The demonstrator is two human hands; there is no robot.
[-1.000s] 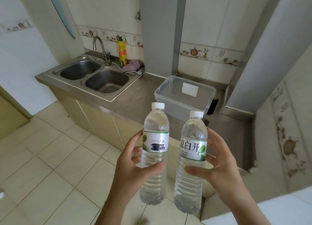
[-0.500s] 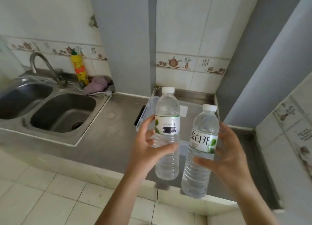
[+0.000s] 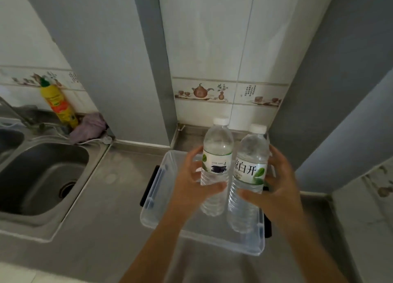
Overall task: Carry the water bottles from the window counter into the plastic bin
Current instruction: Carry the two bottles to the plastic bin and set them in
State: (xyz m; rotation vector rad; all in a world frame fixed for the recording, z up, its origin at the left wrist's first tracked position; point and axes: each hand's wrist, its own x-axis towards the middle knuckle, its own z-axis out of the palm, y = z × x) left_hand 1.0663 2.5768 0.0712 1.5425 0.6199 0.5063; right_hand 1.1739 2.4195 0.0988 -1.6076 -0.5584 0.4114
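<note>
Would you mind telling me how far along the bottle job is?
Fetched: both bottles are off the counter. In hand: the left hand grips the left bottle, the right hand grips the right bottle, above the plastic bin. Left: setting them inside.

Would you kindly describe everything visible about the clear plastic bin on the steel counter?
The plastic bin is a clear, rectangular, lidless tub with a rolled rim and dark handle clips on its sides. It sits on the steel counter right of the sink. Two hand-held bottles hang over its opening; whether they touch its floor is unclear.
</note>
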